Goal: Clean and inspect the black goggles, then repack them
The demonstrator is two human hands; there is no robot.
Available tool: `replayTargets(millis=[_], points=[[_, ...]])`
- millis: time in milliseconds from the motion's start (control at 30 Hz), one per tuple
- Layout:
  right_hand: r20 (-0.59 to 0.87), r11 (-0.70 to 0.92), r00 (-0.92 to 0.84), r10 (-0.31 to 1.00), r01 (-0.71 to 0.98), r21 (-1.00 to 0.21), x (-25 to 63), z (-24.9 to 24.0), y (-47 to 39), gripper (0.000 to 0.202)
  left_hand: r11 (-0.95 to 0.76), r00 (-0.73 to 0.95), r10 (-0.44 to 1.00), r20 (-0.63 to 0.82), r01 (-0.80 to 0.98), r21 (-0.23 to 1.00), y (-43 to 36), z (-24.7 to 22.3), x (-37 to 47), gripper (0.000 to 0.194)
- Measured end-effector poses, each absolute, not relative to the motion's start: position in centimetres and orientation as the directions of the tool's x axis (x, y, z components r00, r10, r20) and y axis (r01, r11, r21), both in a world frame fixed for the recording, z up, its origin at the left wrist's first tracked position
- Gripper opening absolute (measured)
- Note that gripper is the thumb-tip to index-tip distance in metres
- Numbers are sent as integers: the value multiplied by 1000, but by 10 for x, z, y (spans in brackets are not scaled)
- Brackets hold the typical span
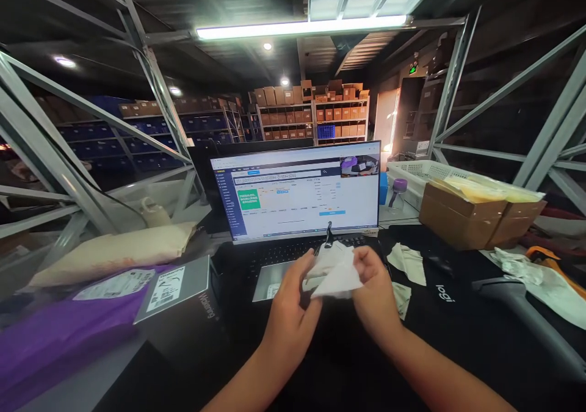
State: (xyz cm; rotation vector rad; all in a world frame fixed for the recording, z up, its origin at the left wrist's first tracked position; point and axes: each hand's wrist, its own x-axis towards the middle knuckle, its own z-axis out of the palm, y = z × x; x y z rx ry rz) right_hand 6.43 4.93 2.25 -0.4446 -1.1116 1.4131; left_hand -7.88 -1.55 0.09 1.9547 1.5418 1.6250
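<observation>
In front of the monitor, a thin white sheet (pixel 339 278), folded or bent, is held between my two hands. My left hand (pixel 293 302) is closed on its left side, with the thumb below and fingers behind. At its upper right edge, my right hand (pixel 373 278) pinches it with curled fingers. Something pale lies behind the sheet, partly hidden, and I cannot make out what it is. A small black curved piece (pixel 329 235) sticks up just above the sheet. Pale cloth-like pieces (pixel 407 262) lie to the right of my right hand.
The monitor (pixel 293 198) and keyboard (pixel 265 254) stand ahead. On the left are a grey-black box (pixel 178 314), a purple bag (pixel 68 326) and a cream package (pixel 114 253). At right are a scanner (pixel 526 308), cardboard boxes (pixel 462 216), a white basket (pixel 405 183) and a purple-capped bottle (pixel 398 192).
</observation>
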Motion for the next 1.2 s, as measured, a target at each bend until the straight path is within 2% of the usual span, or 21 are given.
replayTargets(millis=[133, 267, 367, 533, 633, 733, 867, 967, 1067, 1200], points=[[280, 158, -190, 941, -485, -860, 84, 33, 68, 46, -443, -212, 791, 573, 446, 778, -18, 7, -81, 56], [295, 206, -250, 922, -328, -922, 96, 35, 80, 32, -438, -282, 769, 573, 420, 795, -18, 12, -86, 55], [327, 241, -328, 886, -278, -930, 95, 35, 76, 27, -448, -293, 762, 578, 406, 796, -17, 12, -88, 56], [312, 158, -425, 850, -360, -920, 77, 30, 48, 30, -409, -276, 791, 546, 425, 807, -14, 7, -84, 59], [314, 126, -357, 880, -461, -878, 64, 21, 31, 37, -380, -278, 800, 532, 452, 807, -13, 4, -81, 58], [331, 178, -290, 898, -449, -876, 55, 15, 24, 40, -375, -281, 795, 537, 468, 800, -12, 0, -79, 57], [363, 253, -265, 893, -372, -893, 52, 14, 26, 36, -408, -247, 768, 591, 523, 749, -11, -5, -79, 55], [335, 243, -225, 915, -356, -902, 54, 14, 30, 34, -427, -198, 760, 619, 566, 705, -9, -7, -80, 56], [284, 179, -216, 934, -407, -896, 58, 19, 38, 37, -450, -136, 744, 654, 621, 642, -9, -6, -79, 58], [198, 54, -207, 958, -550, -833, 68, 32, 54, 39, -462, -32, 693, 720, 747, 478, -13, 0, -74, 60]])
